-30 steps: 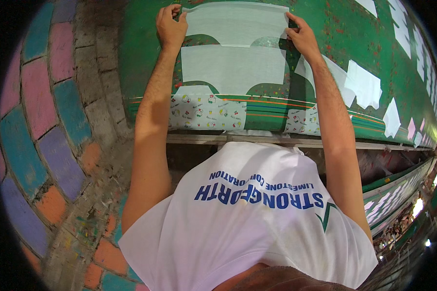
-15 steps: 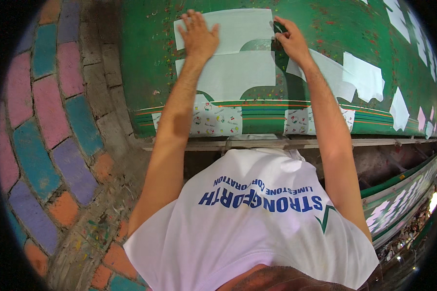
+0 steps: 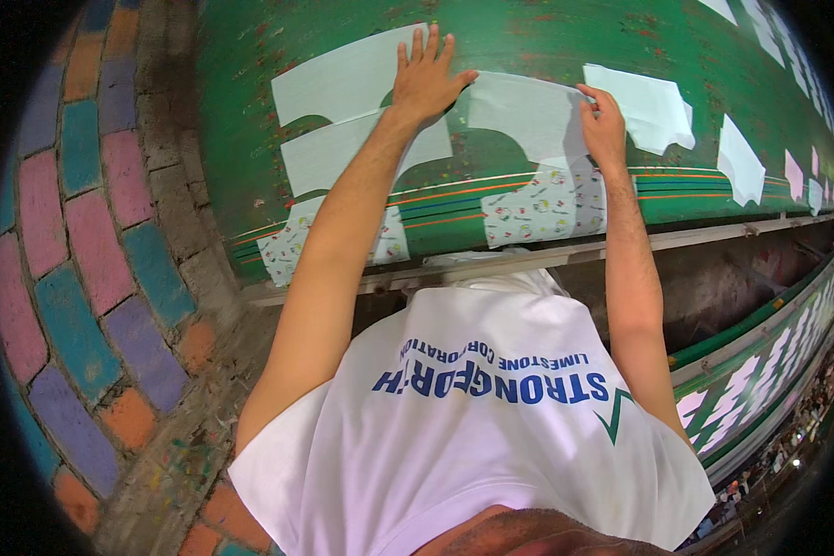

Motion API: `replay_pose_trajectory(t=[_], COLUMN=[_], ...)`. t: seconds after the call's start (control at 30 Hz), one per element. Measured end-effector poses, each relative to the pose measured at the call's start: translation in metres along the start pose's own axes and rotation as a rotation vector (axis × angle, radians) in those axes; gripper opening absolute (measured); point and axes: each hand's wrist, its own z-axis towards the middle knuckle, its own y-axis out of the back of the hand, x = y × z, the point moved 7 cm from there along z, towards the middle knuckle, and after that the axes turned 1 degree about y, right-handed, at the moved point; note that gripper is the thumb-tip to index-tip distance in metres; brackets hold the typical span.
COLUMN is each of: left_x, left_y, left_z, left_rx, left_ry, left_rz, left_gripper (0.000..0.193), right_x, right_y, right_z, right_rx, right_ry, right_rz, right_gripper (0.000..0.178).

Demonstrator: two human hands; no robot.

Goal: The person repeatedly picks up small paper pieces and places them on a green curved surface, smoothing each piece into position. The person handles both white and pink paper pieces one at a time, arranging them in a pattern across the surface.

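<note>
Fingers [image 3: 588, 96] of right hand [image 3: 604, 128] now at another white piece [image 3: 526, 104]

The person shows two hands, one left hand [image 3: 424, 79] and one right hand [image 3: 604, 132]. Nearest them are three plain pale fabric panels [image 3: 334, 79] and two printed fabric panels [image 3: 526, 215]. Farther right come two bright white cutouts [image 3: 638, 104] and two pink cutouts [image 3: 793, 176]. One white shirt [image 3: 491, 445] and two green tables [image 3: 519, 42] show; the distant pieces are too small to count.
</note>
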Motion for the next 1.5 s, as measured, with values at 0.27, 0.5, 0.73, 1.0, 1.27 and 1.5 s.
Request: replay_pose_trajectory(t=[0.27,0.5,0.73,1.0,1.27,1.5], left_x=[-0.042,-0.087,-0.220,-0.167,-0.074,0.101], left_y=[0.000,0.018,0.020,0.058,0.175,0.226], left_z=[-0.008,-0.020,-0.071,-0.079,-0.099,-0.108], left_rx=[0.043,-0.147,-0.229,-0.376,-0.696,-0.794], left_ry=[0.249,0.262,0.093,0.498,0.138,0.277], left_rz=[-0.064,-0.012,-0.625,-0.767,-0.585,-0.342], left_gripper=[0.086,0.069,0.067,0.069,0.020,0.019], right_x=[-0.091,-0.104,-0.037,0.072,0.140,0.152], right_y=[0.064,0.067,0.031,0.003,-0.069,-0.133], right_z=[0.013,0.019,0.012,0.014,0.030,0.072], right_rx=[0.015,0.107,0.407,0.412,0.708,0.783], right_ry=[0.135,-0.045,-0.059,0.240,0.683,0.438], right_rz=[-0.241,0.138,0.488,0.582,0.101,0.116], right_gripper=[0.017,0.023,0.027,0.020,0.036,0.030])
